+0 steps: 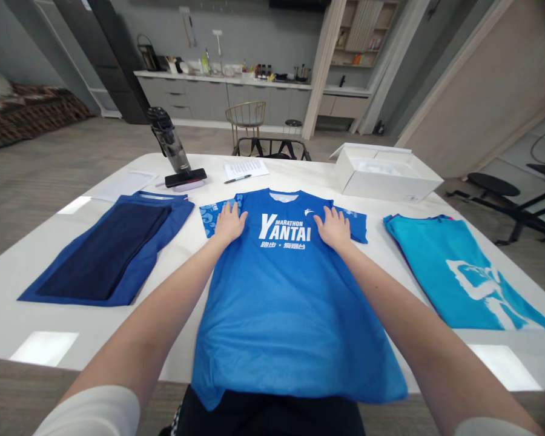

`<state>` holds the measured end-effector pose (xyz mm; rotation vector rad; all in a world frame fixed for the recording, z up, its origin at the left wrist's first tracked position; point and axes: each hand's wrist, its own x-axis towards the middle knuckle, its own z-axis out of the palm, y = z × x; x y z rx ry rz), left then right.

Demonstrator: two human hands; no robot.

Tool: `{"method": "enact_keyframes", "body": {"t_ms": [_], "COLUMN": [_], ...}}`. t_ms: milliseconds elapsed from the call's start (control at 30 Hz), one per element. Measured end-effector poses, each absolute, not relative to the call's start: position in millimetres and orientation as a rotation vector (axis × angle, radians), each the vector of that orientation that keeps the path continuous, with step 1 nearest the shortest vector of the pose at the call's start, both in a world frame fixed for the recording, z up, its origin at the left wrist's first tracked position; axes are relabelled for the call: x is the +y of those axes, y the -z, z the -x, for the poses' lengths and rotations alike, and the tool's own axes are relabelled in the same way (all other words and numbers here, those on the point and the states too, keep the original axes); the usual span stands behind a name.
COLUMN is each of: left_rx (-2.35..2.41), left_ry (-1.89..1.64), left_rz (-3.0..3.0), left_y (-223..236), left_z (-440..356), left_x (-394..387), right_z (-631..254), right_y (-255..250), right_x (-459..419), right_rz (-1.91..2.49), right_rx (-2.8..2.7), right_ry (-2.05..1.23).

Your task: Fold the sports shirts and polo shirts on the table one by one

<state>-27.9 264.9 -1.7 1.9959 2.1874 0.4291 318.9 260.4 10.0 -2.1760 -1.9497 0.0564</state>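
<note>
A blue T-shirt printed "MARATHON YANTAI" lies flat on the white table, collar away from me, its hem hanging over the near edge. My left hand rests flat and open on its left shoulder. My right hand rests flat and open on its right shoulder. Both hands press on the cloth with fingers stretched out, holding nothing.
Folded dark blue garments lie to the left and a turquoise shirt to the right. Behind are a phone, a tilted bottle, a pen by a paper sheet, and an open white box.
</note>
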Motion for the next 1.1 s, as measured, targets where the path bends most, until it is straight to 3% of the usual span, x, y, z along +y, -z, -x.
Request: {"method": "enact_keyframes", "body": {"t_ms": [200, 433, 567, 700, 867, 1100], "left_rx": [2.161, 2.258, 2.290, 2.169, 2.142, 2.187], "left_ry": [-0.249, -0.188, -0.206, -0.282, -0.160, -0.243], "left_rz": [-1.952, -1.896, -1.938, -2.196, -2.000, -1.991], "left_y": [16.2, 22.6, 12.2, 6.7, 19.4, 30.7], "left_z": [59.4, 76.8, 59.8, 26.3, 1.5, 1.0], "left_x": [298.6, 301.1, 309.5, 321.8, 339.8, 368.7], "right_z": [-367.2, -403.1, -390.0, -352.7, -311.5, -309.7], "right_y": [6.4, 22.9, 8.8, 2.5, 14.6, 19.1], "right_x": [304.6, 306.5, 314.3, 324.9, 341.9, 377.1], "right_rz": [2.397, 2.486, 2.519, 2.228, 2.280, 2.308], "right_rx": [-1.774, -1.773, -1.806, -2.061, -2.107, -2.052], "right_ry": [-0.417, -0.328, -0.296, -0.059, -0.326, -0.344]}}
